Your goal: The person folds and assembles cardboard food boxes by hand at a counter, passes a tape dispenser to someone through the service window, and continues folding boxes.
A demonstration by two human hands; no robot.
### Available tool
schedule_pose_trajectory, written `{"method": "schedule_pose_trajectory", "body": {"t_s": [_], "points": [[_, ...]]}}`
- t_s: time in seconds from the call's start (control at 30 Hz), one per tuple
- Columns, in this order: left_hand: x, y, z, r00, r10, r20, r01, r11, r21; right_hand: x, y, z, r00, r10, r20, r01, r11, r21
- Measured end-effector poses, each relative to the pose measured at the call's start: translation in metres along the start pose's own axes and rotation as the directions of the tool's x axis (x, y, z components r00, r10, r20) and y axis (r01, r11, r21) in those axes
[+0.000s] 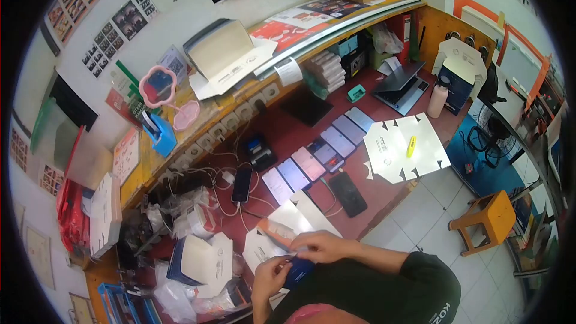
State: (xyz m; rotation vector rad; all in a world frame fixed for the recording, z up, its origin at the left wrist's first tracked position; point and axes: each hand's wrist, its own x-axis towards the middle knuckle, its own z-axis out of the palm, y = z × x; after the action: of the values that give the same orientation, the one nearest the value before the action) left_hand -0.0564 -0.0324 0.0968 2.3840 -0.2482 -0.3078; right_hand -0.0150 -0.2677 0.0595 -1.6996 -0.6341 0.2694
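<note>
- Head view: your hands meet low in the frame over an open box (312, 211), white inside, blue beneath your fingers, at the near side of the desk (379, 195).
- Left hand (272, 277): fingers bent inward, tips close together by the blue part; I cannot tell whether they clamp it.
- Right hand (326, 247): fingers curled, tips just beside the packet (276, 231) — their grip is hidden.
- The packet, partly orange, lies over the box's white card, beyond your hands.
- Step in hand, as I judge it: fine fingertip work at the box — opening, folding or filling, I can't say which.
- Your next move seems to call for a steady left hand, a light right one, and the packet guarded against creasing or slipping.
</note>
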Motion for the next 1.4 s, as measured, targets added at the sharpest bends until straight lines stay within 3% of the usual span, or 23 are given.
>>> {"method": "schedule_pose_trajectory", "body": {"t_s": [0.03,0.07,0.2,0.27,0.33,0.43,0.5,0.53,0.63,0.7,0.8,0.83,0.9,0.93,0.97,1.03,1.07,1.1,1.17,1.23,1.3,1.37,1.4], "points": [[0.001,0.004,0.003,0.991,-0.038,0.126,0.012,0.979,0.205,0.002,-0.011,0.005,0.990,-0.132,0.054,0.140,0.968,-0.208],[0.002,0.012,0.010,0.997,0.016,0.071,-0.020,0.999,0.047,0.001,-0.019,0.008,0.960,-0.247,0.134,0.280,0.876,-0.393],[0.000,0.013,0.023,0.982,0.166,-0.086,-0.178,0.970,-0.165,0.002,-0.027,0.001,0.940,-0.315,0.131,0.341,0.862,-0.376],[-0.001,0.002,0.029,0.989,-0.023,-0.147,-0.033,0.931,-0.364,-0.002,-0.027,0.007,0.918,-0.342,0.199,0.392,0.851,-0.350],[0.001,-0.024,0.036,0.993,-0.047,-0.105,0.003,0.921,-0.389,-0.005,-0.024,0.017,0.883,-0.375,0.282,0.455,0.832,-0.316],[-0.004,-0.039,0.040,0.997,-0.076,-0.008,0.061,0.859,-0.508,-0.008,-0.024,0.020,0.929,-0.223,0.296,0.342,0.823,-0.453],[-0.008,-0.035,0.034,0.973,-0.058,0.225,0.165,0.853,-0.495,-0.008,-0.024,0.019,0.944,-0.133,0.303,0.289,0.776,-0.560],[-0.009,-0.033,0.033,0.972,-0.064,0.227,0.172,0.851,-0.495,-0.008,-0.025,0.020,0.955,-0.041,0.292,0.232,0.716,-0.658],[-0.014,-0.033,0.035,0.959,-0.106,0.262,0.224,0.852,-0.474,0.001,-0.016,0.017,0.965,0.054,0.257,0.136,0.735,-0.665],[-0.017,-0.043,0.035,0.987,-0.091,0.135,0.151,0.818,-0.555,0.005,-0.001,0.016,0.981,-0.037,0.191,0.153,0.751,-0.642],[-0.022,-0.056,0.031,0.971,-0.187,0.147,0.238,0.748,-0.620,0.009,0.013,0.022,0.910,-0.325,-0.258,0.200,0.888,-0.414],[-0.023,-0.057,0.031,0.971,-0.189,0.144,0.238,0.746,-0.622,0.009,0.011,0.024,0.911,-0.326,-0.254,0.203,0.888,-0.413],[-0.023,-0.057,0.030,0.979,-0.171,0.111,0.199,0.670,-0.715,0.008,0.005,0.029,0.909,0.083,-0.408,-0.067,0.996,0.052],[-0.025,-0.057,0.028,0.978,-0.177,0.111,0.202,0.668,-0.716,0.010,0.007,0.031,0.898,0.201,-0.392,-0.154,0.977,0.148],[-0.024,-0.056,0.025,0.965,-0.221,0.142,0.254,0.650,-0.716,0.010,0.006,0.029,0.899,0.203,-0.388,-0.156,0.976,0.149],[-0.019,-0.054,0.023,0.950,-0.263,0.169,0.302,0.630,-0.716,0.013,0.004,0.022,0.968,-0.162,-0.191,0.134,0.979,-0.151],[-0.016,-0.055,0.024,0.969,-0.210,0.132,0.245,0.734,-0.634,0.014,0.004,0.021,0.957,-0.283,-0.068,0.256,0.930,-0.264],[-0.015,-0.054,0.025,0.983,-0.155,0.104,0.186,0.821,-0.539,0.014,0.004,0.021,0.958,-0.280,-0.063,0.255,0.931,-0.260],[-0.008,-0.036,0.019,0.984,-0.142,0.111,0.181,0.785,-0.593,0.016,0.004,0.023,0.936,-0.344,0.070,0.344,0.861,-0.375],[-0.005,-0.032,0.017,0.987,-0.120,0.108,0.161,0.749,-0.643,0.020,0.007,0.025,0.932,-0.361,-0.026,0.328,0.873,-0.360],[-0.002,-0.034,0.016,0.987,-0.126,0.100,0.161,0.785,-0.598,0.022,0.005,0.026,0.914,-0.305,-0.267,0.216,0.924,-0.316],[0.003,-0.033,0.013,0.988,-0.119,0.098,0.154,0.798,-0.582,0.025,0.002,0.024,0.911,-0.345,-0.225,0.256,0.903,-0.346],[0.004,-0.031,0.011,0.988,-0.113,0.103,0.151,0.811,-0.566,0.025,0.002,0.023,0.920,-0.377,-0.108,0.324,0.885,-0.334]]}}
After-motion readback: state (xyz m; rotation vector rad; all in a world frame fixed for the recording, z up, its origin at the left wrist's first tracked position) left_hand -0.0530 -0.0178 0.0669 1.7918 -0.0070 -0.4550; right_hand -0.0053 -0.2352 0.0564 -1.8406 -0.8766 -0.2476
